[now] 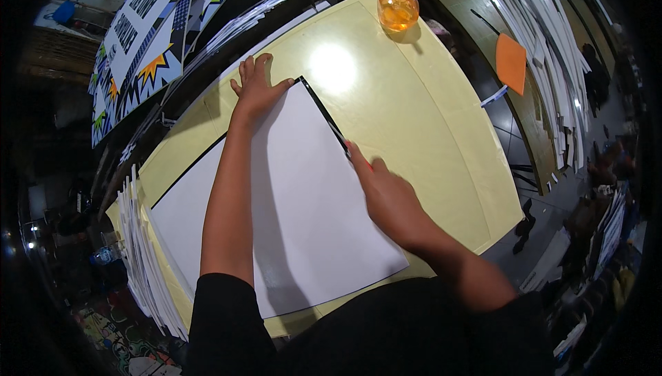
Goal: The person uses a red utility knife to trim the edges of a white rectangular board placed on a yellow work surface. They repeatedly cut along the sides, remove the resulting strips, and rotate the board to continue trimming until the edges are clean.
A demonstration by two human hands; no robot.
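A large white sheet or board (310,190) with dark strips along its edges lies on the pale yellow tabletop (420,141). At its far corner, my left hand (258,90) rests with fingers spread, the thumb close to the dark edge strip (316,100). Partway down the right edge, my right hand (386,190) is closed around a red-handled cutter (369,166), whose thin tip lies along the dark strip. Most of the cutter is hidden by my fingers.
An orange spray bottle (398,11) stands at the table's far edge. Long white strips (141,259) are bundled at the left, with more white strips (545,59) on a surface at the right near an orange piece (511,64). Printed boards (138,45) lean at the far left.
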